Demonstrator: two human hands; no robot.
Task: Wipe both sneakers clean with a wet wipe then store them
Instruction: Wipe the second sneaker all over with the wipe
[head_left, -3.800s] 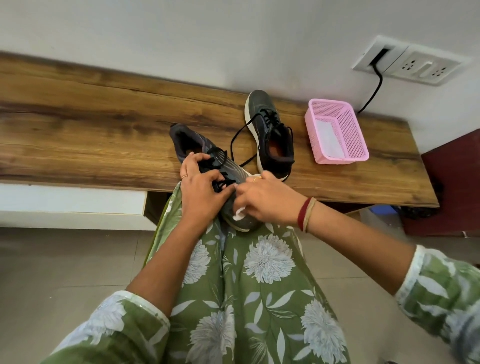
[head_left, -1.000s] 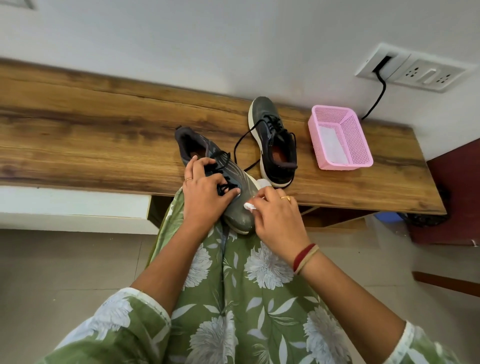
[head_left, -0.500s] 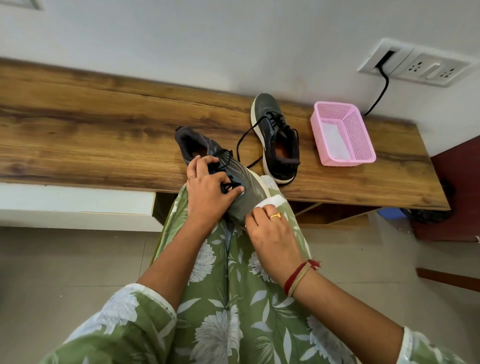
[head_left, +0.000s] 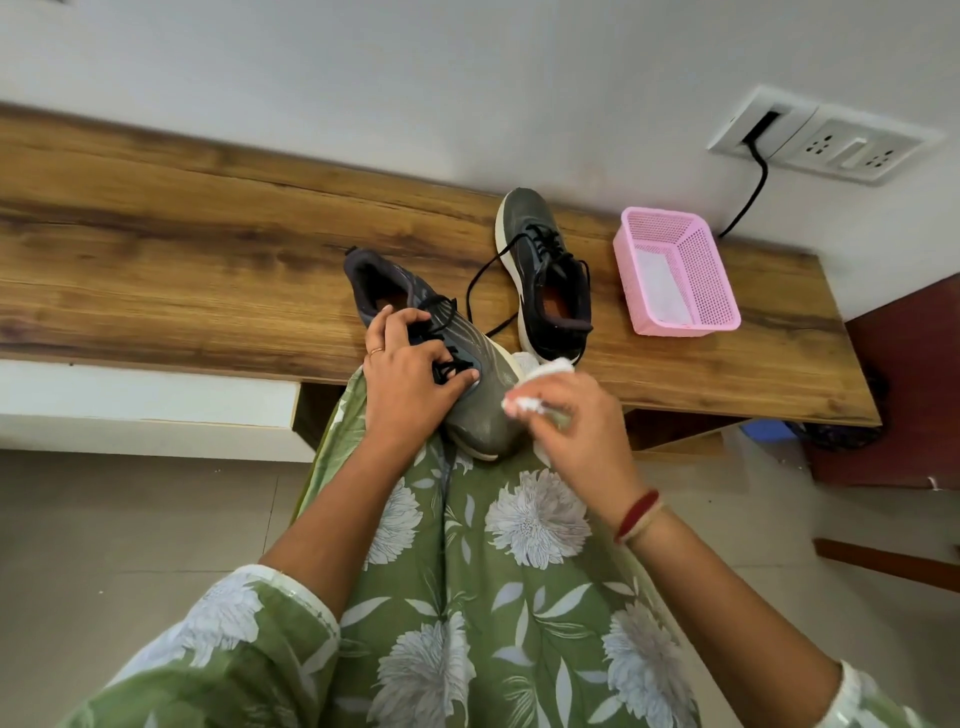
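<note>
Wipe (head_left: 545, 370), pinched in right hand (head_left: 582, 431), has moved up sneaker (head_left: 483, 415) side; left hand (head_left: 410, 379) still grips laces (head_left: 439, 307).

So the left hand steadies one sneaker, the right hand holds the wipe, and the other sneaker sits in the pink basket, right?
Not quite: the head view shows the other sneaker on the wooden bench, beside the pink basket, not in it. The rest holds.
</note>
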